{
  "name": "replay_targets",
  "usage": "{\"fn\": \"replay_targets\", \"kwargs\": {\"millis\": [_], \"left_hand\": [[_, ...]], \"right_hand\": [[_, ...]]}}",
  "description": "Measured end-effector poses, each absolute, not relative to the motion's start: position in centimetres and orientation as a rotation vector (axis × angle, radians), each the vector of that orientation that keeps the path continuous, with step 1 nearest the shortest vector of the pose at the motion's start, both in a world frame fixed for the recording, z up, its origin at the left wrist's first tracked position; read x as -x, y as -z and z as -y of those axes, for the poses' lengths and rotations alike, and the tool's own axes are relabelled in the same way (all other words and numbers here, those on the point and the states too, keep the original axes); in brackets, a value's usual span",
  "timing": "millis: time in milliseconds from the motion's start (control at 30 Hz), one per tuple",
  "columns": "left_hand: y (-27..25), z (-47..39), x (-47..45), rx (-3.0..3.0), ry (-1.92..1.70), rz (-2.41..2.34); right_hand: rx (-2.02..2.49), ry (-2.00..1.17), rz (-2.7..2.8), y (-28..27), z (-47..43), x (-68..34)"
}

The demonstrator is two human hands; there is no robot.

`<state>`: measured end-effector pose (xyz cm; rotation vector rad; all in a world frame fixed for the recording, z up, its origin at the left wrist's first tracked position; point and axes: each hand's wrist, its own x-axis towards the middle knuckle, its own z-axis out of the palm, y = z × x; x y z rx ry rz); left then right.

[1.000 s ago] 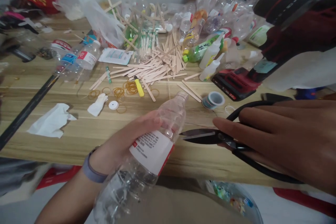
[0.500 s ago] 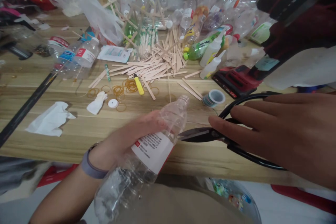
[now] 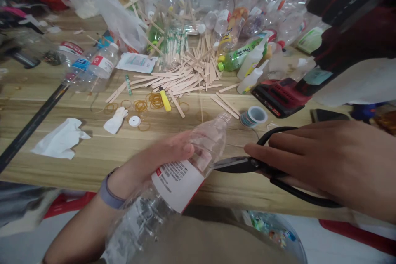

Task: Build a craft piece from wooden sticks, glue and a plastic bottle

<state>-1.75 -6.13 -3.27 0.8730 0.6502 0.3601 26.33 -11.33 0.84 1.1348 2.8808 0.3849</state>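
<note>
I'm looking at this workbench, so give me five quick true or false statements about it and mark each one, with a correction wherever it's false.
1. The left hand grips a clear plastic bottle. True.

2. The scissors are in the left hand. False: the right hand holds them.

3. The scissors point toward the bottle. True.

4. The bottle stands upright on the table. False: it is held tilted, its neck leaning away from the person.

5. The white disc lies to the right of the yellow-handled tool in the picture. False: it lies to the left.
</note>
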Motion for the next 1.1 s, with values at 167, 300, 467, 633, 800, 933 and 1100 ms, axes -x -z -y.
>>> {"fn": "replay_targets", "kwargs": {"millis": [167, 300, 467, 633, 800, 933, 1100], "left_hand": [[3.9, 6.1, 1.7, -0.780, -0.392, -0.634], [3.5, 6.5, 1.5, -0.723, -0.432, -0.654], [3.2, 7.4, 1.0, -0.676, -0.572, -0.668], [3.7, 7.5, 0.6, -0.641, -0.624, -0.640], [3.7, 7.7, 0.5, -0.638, -0.718, -0.699], [3.9, 7.8, 0.4, -0.650, -0.734, -0.716], [4.0, 7.9, 0.3, -0.728, -0.770, -0.732]], "right_hand": [[-1.119, -0.316, -2.959, -0.5, 11.6, -26.1], [-1.209, -0.263, -2.958, -0.1, 11.9, -25.6], [-1.361, -0.090, -3.066, 0.5, 12.0, -24.8], [-1.632, 0.453, -3.076, 1.6, 12.4, -23.6], [-1.915, 0.635, -3.007, 2.3, 12.9, -23.1], [-1.872, 0.249, -3.018, 2.5, 13.0, -23.4], [-1.820, 0.013, -2.980, 2.5, 12.8, -23.9]]}}
